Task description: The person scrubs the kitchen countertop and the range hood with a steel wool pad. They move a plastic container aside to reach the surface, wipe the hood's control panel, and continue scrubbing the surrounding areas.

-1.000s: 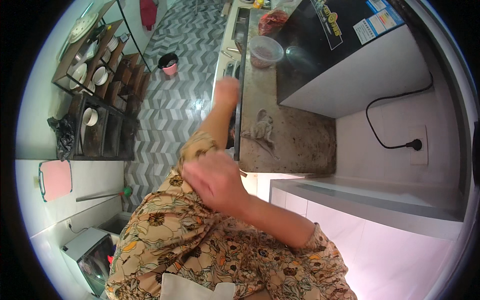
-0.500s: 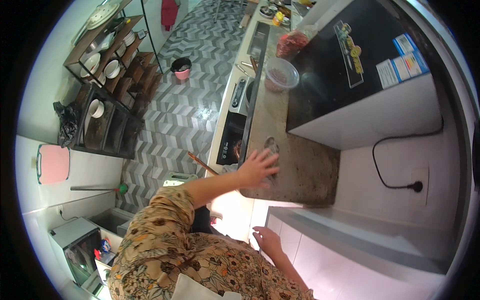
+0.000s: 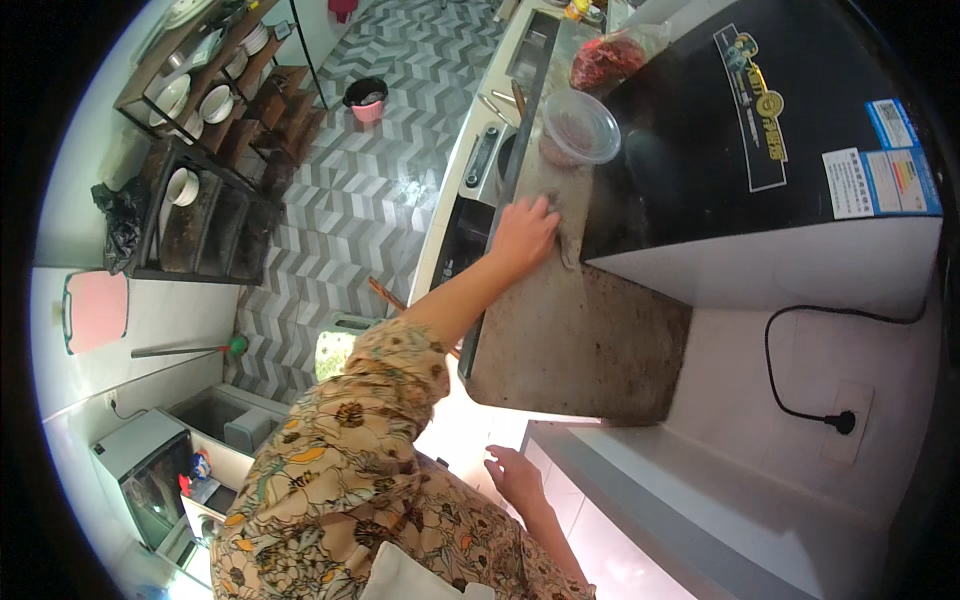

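Observation:
My left hand lies on the grey-brown raised counter, its fingers bent down over a thin, crumpled grey cloth. Part of the cloth shows beside the fingers and the rest is hidden under the hand. Beyond it stands a clear round plastic tub with reddish contents. Low in front of my body hangs my right hand, fingers loosely curved and apart, with nothing in it.
A large black-topped box-shaped appliance borders the counter on the right. Behind the tub lies a clear bag of red food. A cooker sits on the lower worktop at left. A black cord runs to a wall socket.
My left hand has slid away from me along the counter toward the tub, with the cloth beneath it; its fingers have gone from spread to bent. The view has shifted slightly.

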### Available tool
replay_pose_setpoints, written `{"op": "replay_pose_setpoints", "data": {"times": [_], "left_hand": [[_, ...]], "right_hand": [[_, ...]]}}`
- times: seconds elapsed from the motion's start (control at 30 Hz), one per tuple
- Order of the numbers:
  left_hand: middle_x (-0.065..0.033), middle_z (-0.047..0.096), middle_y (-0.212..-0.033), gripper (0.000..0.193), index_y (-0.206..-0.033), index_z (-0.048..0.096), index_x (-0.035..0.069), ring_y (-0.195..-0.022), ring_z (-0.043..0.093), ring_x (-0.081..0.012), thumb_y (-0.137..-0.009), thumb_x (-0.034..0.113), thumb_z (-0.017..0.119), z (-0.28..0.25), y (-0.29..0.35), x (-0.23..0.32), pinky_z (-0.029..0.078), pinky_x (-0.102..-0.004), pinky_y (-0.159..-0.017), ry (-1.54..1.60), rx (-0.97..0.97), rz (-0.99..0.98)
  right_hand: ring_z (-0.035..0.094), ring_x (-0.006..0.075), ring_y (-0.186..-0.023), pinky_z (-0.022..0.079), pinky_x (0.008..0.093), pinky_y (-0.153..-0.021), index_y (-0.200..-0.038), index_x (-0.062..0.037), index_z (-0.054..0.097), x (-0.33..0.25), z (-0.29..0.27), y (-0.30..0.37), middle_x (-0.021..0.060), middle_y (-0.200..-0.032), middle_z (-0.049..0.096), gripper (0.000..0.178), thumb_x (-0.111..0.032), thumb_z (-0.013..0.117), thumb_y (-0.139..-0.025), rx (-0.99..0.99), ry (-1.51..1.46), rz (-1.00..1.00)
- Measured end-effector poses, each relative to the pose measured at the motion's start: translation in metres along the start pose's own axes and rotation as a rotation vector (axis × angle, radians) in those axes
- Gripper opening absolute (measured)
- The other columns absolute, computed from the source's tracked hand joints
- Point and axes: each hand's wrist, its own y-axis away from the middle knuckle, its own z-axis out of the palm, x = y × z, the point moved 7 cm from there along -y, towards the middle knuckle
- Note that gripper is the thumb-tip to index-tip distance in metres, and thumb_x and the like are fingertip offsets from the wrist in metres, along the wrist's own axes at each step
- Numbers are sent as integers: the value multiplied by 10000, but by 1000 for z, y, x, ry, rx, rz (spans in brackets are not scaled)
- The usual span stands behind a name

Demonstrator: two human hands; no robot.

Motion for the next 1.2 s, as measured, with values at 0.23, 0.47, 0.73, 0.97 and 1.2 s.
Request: {"op": "replay_pose_setpoints", "data": {"times": [0.23,0.47,0.73,0.97,1.2], "left_hand": [[-78,460,-818,313,-930,564,132,-690,505,-225,-772,398,607,-44,147,52,392,-337,-528,-27,-219,265],[-83,516,-789,320,-1015,489,99,-619,564,-244,-814,333,572,16,40,11,437,-377,-507,-81,17,7],[-109,559,-749,315,-839,492,74,-640,597,-286,-833,382,557,10,21,-18,466,-400,-504,-92,88,-176],[-59,492,-646,322,-748,475,95,-512,557,-236,-769,373,635,-40,173,41,430,-363,-423,-30,-203,-22],[-70,530,-730,267,-744,496,109,-595,568,-248,-801,352,594,-1,53,12,431,-379,-496,-78,97,24]], "right_hand": [[616,230,-891,487,335,-758,-1133,-127,559,3,31,14,83,-1027,623,316,-278,563,-856,-156,-16,70],[607,233,-880,486,344,-760,-1125,-119,558,-2,32,-7,75,-1049,610,307,-274,543,-860,-145,60,-50],[600,259,-901,481,356,-759,-1094,-126,583,13,12,15,92,-1007,623,277,-253,557,-850,5,1,65],[574,240,-973,474,362,-799,-1161,-159,535,26,58,37,72,-1074,596,321,-300,520,-873,-257,-70,81],[571,252,-985,464,369,-815,-1144,-134,548,9,29,6,83,-1055,601,319,-275,524,-859,-188,-37,88]]}}
